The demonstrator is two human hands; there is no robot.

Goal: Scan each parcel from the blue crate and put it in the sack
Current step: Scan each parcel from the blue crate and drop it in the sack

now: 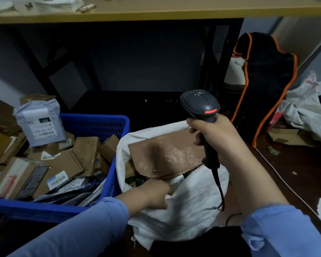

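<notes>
Dim storeroom floor beneath a wooden tabletop [156,10] is where we work, with the white sack [189,210] standing open directly before us. Our right hand [219,140] hovers over the sack's right rim, fingers wrapped round the handle of the scanner [202,106]. The scanner's head rises above the sack's far edge and its cable trails down the sack's right side.

Our left hand [154,193] sits at the sack's near rim, reaching into the mouth. The cloth hides the fingertips, so we cannot tell whether they pinch a parcel, grip the rim, or have let go.

Inside the sack a large brown parcel [165,156] lies across the top, with smaller packets showing under its near edge. Touching the sack on its left is the blue crate [100,123], heaped with cardboard boxes and dark flat mailers. Further left of the sack, a grey mailer [41,125] stands upright on that heap. Beyond the sack to the right leans a black bag [267,80] with orange trim.

We judge the job started but far from done. The sack looks filled almost to its mouth, yet the crate holds a deep pile of parcels to scan and move across.
</notes>
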